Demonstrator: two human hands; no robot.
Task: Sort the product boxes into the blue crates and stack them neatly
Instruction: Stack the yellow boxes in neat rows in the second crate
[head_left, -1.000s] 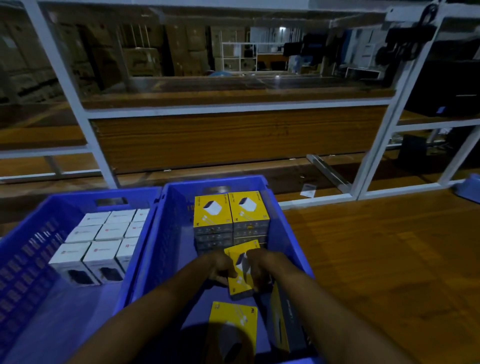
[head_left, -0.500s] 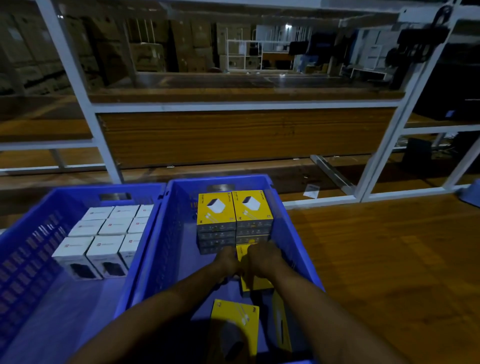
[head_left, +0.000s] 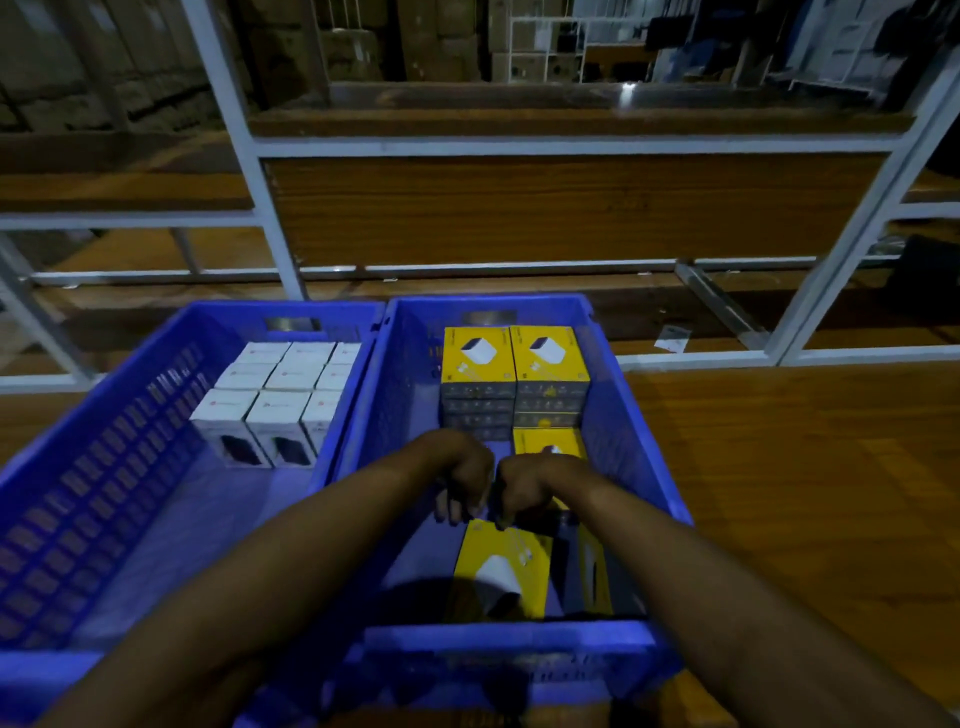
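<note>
The right blue crate (head_left: 631, 415) holds two stacks of yellow boxes (head_left: 514, 358) at its far end. One more yellow box (head_left: 548, 441) lies just in front of the right stack. My left hand (head_left: 465, 480) and my right hand (head_left: 524, 488) hover side by side in this crate, fingers loosely curled downward and holding nothing. Their fingertips reach the far edge of a loose yellow box (head_left: 501, 569) lying flat near me. Another yellow box (head_left: 595, 566) stands on its edge against the right wall. The left blue crate (head_left: 104, 441) holds rows of white boxes (head_left: 280, 395).
Both crates sit on a wooden floor (head_left: 805, 493) that stretches off to the right. A white metal rack (head_left: 249, 156) with wooden shelves stands right behind them. A small white card (head_left: 672, 340) lies at the rack's foot.
Both hands set the yellow box they held down in front of the right stack, let it go, and drew back toward the loose box nearer me.
</note>
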